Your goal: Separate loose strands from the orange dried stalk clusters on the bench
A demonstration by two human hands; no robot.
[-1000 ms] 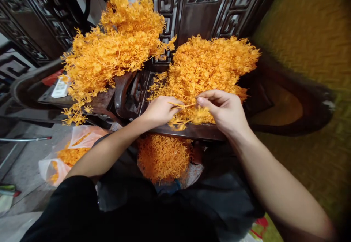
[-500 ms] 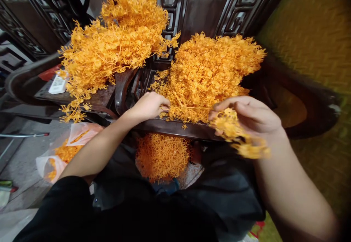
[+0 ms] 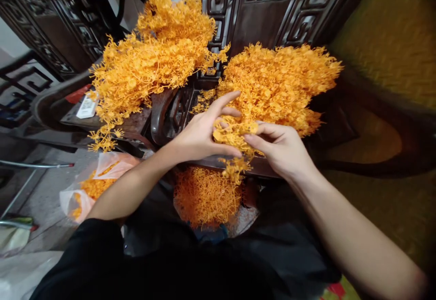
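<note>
Between my hands is a small bunch of orange plastic flower pieces (image 3: 235,132), spidery and joined by thin stems; part of it dangles below. My right hand (image 3: 286,148) pinches the bunch at its right side with thumb and fingertips. On the other side my left hand (image 3: 200,132) has its thumb and fingers spread around the bunch, the palm facing it. Whether the left palm touches the pieces is hard to tell. Just behind both hands a large heap of the same orange pieces (image 3: 275,86) lies on the dark wooden seat (image 3: 211,161).
A second orange heap (image 3: 156,59) covers a wooden side table at left, with a white box (image 3: 87,107) beside it. Below the seat edge stands a container full of orange pieces (image 3: 207,198). A plastic bag (image 3: 109,166) with more sits on the floor. Carved chair backs (image 3: 259,18) rise behind.
My right hand has brought the bunch left and inward. My left hand has risen from the heap's near edge, its fingers spreading around the bunch. The view has shifted slightly.
</note>
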